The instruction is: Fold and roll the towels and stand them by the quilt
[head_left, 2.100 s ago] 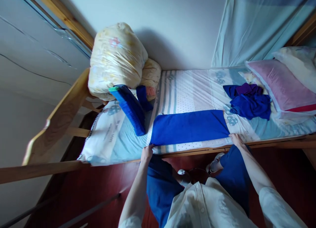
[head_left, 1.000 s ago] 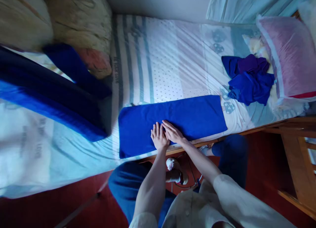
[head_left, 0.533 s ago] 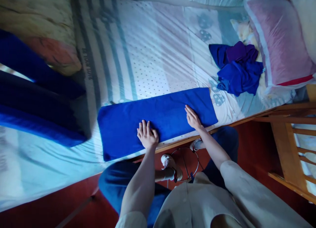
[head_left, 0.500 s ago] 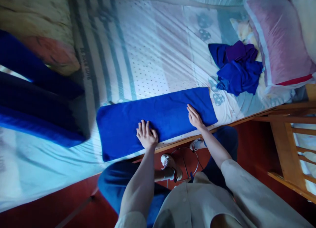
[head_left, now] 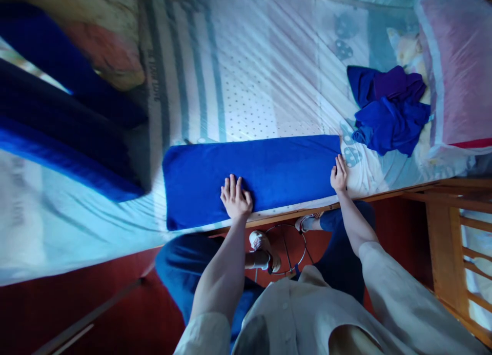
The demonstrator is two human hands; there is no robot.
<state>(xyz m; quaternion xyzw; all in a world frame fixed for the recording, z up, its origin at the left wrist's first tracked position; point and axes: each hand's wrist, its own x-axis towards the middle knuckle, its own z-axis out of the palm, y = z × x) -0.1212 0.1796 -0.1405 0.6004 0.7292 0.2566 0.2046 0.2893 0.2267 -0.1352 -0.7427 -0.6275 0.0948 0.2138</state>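
A long blue towel [head_left: 284, 165] lies folded into a flat strip along the near edge of the bed. My left hand [head_left: 236, 198] rests on its middle, palm down with the fingers spread. At the towel's right end, my right hand [head_left: 339, 175] lies flat with its fingers stretched out over the end edge. Neither hand grips the cloth. Small wrinkles show near the upper right part of the towel, which otherwise looks smooth.
Crumpled blue and purple cloths [head_left: 392, 106] lie on the bed sheet [head_left: 249, 98] at right, beside a pink pillow [head_left: 457, 73]. Long dark-blue folded pieces [head_left: 69, 139] stand at left by a yellowish pillow [head_left: 107, 52]. A wooden bed frame [head_left: 446, 237] is at lower right.
My right hand has slid rightward over the towel to its right end. My left hand stays at the towel's middle. The view has shifted, and the towel's right end looks smoother.
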